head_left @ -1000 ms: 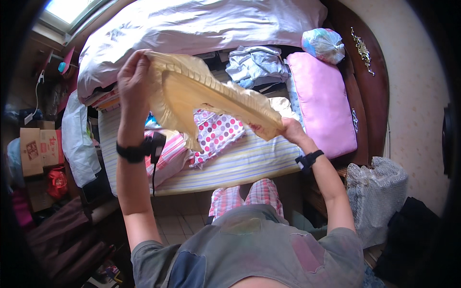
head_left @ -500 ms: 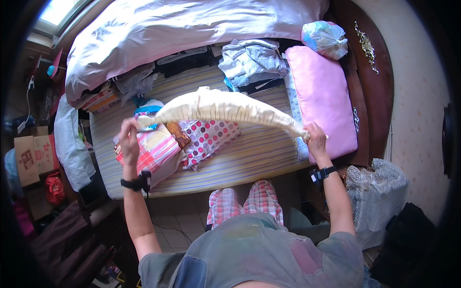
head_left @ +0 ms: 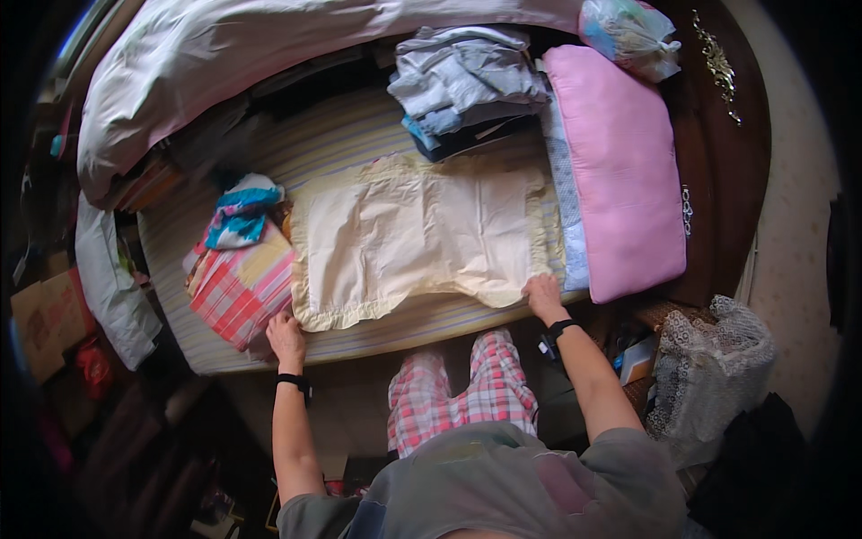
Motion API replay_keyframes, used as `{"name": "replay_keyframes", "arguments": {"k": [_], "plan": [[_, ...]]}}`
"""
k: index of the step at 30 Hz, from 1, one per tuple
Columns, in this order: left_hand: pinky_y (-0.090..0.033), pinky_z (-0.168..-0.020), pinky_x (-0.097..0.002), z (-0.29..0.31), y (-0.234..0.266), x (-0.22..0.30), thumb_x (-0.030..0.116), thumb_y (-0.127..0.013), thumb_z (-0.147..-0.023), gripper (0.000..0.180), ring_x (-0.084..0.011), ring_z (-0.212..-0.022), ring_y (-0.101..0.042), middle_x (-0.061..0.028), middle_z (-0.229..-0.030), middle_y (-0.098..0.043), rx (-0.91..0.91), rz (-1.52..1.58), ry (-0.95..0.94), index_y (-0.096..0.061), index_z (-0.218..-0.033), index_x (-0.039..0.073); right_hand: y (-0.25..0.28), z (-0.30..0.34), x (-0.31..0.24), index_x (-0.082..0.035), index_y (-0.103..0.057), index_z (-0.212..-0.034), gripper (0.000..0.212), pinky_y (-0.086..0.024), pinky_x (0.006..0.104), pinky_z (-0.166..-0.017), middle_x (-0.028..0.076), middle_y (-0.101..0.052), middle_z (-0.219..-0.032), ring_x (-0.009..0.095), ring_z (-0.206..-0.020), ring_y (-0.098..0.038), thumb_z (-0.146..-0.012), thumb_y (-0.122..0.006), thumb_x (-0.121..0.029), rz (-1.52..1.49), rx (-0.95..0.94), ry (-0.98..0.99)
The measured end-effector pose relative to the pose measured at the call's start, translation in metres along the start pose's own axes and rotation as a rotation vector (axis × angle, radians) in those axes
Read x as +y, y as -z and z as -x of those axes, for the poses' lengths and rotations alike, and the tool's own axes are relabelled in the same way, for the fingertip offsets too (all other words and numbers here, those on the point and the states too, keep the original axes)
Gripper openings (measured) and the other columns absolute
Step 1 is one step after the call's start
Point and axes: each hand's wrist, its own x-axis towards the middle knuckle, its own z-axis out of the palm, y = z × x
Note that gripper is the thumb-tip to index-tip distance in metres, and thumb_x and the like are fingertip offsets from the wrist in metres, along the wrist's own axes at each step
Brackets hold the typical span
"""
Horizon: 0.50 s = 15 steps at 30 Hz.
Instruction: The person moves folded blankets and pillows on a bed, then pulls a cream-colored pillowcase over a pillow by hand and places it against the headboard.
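Observation:
A cream pillowcase (head_left: 404, 238) with a ruffled border lies spread and slightly rumpled over the striped bed, its front edge bowed upward in the middle. At its near left corner my left hand (head_left: 285, 340) is closed on the ruffle. My right hand (head_left: 544, 296) pinches the near right corner. Left of the pillowcase sits folded red plaid cloth (head_left: 238, 301), with a blue and white cloth (head_left: 242, 216) on top. The polka-dot cloth is now hidden beneath the pillowcase.
A pink pillow (head_left: 620, 171) lies on the right by the dark wooden headboard (head_left: 723, 180). Folded grey clothes (head_left: 467, 76) are stacked at the back, and a tied plastic bag (head_left: 628, 36) stands behind the pillow. Striped sheet (head_left: 242, 359) shows along the bed's front edge.
The pillowcase, held up and stretched between my hands before, has come down flat onto the bed over the polka-dot cloth. Both hands have moved down toward the bed's near edge.

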Motion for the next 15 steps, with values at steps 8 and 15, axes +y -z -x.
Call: {"name": "replay_keyframes", "arguments": {"k": [8,15], "plan": [[-0.05,-0.083,-0.0454,-0.048,-0.053,0.108,0.016,-0.063,-0.082,0.013,-0.037,-0.091,-0.061,-0.0158,-0.094,-0.065,-0.286,0.309,0.072,-0.073,-0.082,0.007,-0.009,0.007,0.088,-0.016,-0.065,-0.124,0.046,-0.041,0.0497,-0.097,0.011,-0.067,-0.113,0.025,-0.117,-0.057,-0.084,-0.072,-0.039,-1.088,-0.081,-0.469],[-0.053,-0.074,-0.0392,-0.12,-0.101,0.333,0.018,-0.063,-0.086,0.018,-0.031,-0.08,-0.068,-0.018,-0.087,-0.07,-0.38,0.922,-0.081,-0.072,-0.094,0.005,-0.006,-0.019,0.078,-0.006,-0.018,-0.15,0.086,-0.031,0.0528,-0.111,0.014,-0.035,-0.146,0.033,-0.133,-0.04,-0.089,-0.067,-0.043,-2.556,0.262,-1.094]]}}
